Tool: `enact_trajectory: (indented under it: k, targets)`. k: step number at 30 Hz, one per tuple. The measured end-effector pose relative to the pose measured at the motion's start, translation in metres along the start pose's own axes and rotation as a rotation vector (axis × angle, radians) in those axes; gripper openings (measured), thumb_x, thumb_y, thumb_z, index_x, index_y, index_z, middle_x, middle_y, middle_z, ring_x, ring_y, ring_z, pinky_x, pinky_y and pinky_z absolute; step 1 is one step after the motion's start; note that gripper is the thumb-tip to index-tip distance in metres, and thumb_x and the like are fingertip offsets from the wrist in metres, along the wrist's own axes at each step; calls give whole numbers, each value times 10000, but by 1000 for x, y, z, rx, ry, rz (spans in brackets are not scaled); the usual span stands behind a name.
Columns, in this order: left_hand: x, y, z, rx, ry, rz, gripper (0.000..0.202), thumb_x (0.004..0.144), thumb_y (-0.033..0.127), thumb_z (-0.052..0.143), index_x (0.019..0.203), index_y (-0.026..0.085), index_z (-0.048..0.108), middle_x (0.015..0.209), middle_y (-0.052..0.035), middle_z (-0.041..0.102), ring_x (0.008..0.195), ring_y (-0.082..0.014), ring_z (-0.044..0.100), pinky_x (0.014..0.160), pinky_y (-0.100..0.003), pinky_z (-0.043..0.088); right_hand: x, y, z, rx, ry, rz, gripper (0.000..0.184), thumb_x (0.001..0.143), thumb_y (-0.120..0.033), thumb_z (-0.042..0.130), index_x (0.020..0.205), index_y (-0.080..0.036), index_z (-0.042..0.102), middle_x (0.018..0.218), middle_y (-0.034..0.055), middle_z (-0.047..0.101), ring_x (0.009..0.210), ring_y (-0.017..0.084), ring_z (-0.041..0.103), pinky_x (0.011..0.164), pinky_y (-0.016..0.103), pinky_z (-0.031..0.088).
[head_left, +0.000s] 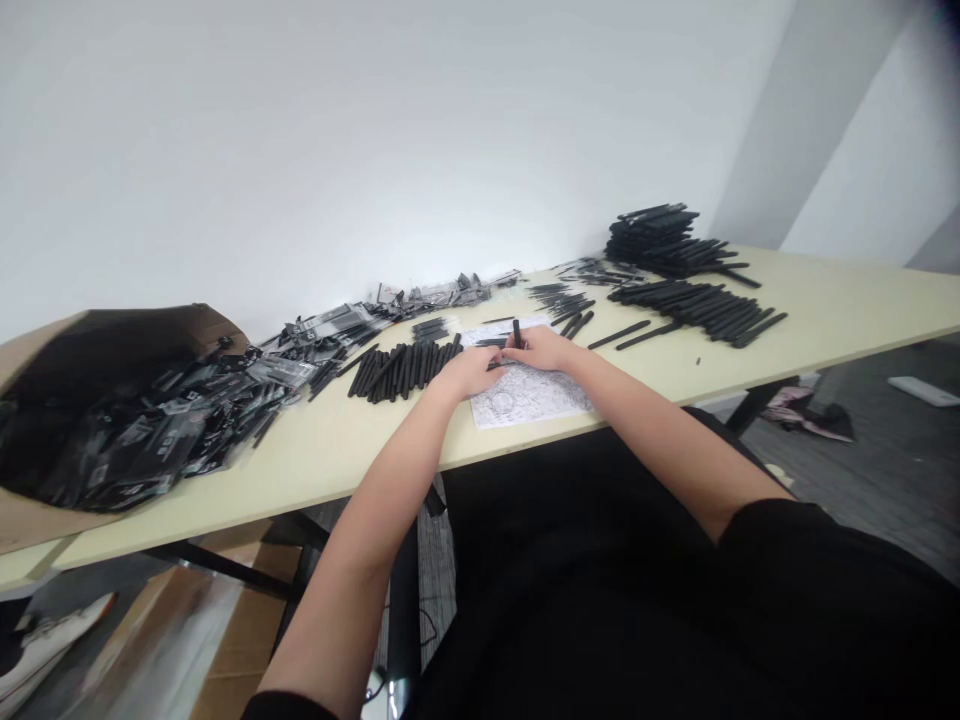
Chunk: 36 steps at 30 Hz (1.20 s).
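Note:
My two hands meet over a printed sheet of paper (536,395) on a pale table (345,440). My right hand (544,348) pinches a black pen (517,332) that stands nearly upright. My left hand (469,372) rests on the sheet's left edge, and its fingers touch a small dark piece that I cannot make out. Just left of it lies a row of black pens (401,367).
An open cardboard box (45,350) spills packaged pens in clear wrappers (187,400) at the left. More wrappers (420,296) line the wall side. Stacks of black pens (694,305) and a taller heap (660,240) lie at the right. Boxes sit under the table.

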<state>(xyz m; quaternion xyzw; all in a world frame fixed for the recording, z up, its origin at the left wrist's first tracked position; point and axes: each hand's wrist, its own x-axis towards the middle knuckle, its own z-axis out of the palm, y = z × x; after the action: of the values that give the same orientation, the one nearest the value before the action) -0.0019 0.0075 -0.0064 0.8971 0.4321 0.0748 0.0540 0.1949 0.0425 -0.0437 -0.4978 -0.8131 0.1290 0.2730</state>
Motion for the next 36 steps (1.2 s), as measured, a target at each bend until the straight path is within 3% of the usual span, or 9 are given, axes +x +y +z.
enact_trajectory:
  k: [13, 25, 36]
  targets:
    - [5, -8, 5, 11, 61, -43, 324, 965, 342, 413, 1129, 195, 651, 1140, -112, 688, 1008, -253, 643, 872, -349, 490, -1, -3, 0, -21, 46, 17, 344, 903, -492, 533, 825, -196, 690, 753, 38, 684, 718, 188, 606, 659, 270, 392]
    - [3, -2, -1, 127, 80, -137, 306, 977, 304, 376, 1076, 195, 645, 1115, -107, 690, 1002, -262, 642, 851, -354, 489, 2, 3, 1, -59, 112, 41, 363, 916, -486, 525, 826, -180, 698, 785, 55, 704, 757, 191, 630, 686, 262, 401]
    - [8, -11, 4, 150, 133, -169, 275, 969, 257, 364, 1027, 199, 626, 1098, -109, 692, 1014, -261, 645, 843, -356, 485, -5, -13, -8, -158, 181, 228, 385, 906, -530, 519, 910, -205, 726, 868, 82, 727, 835, 225, 658, 656, 267, 407]
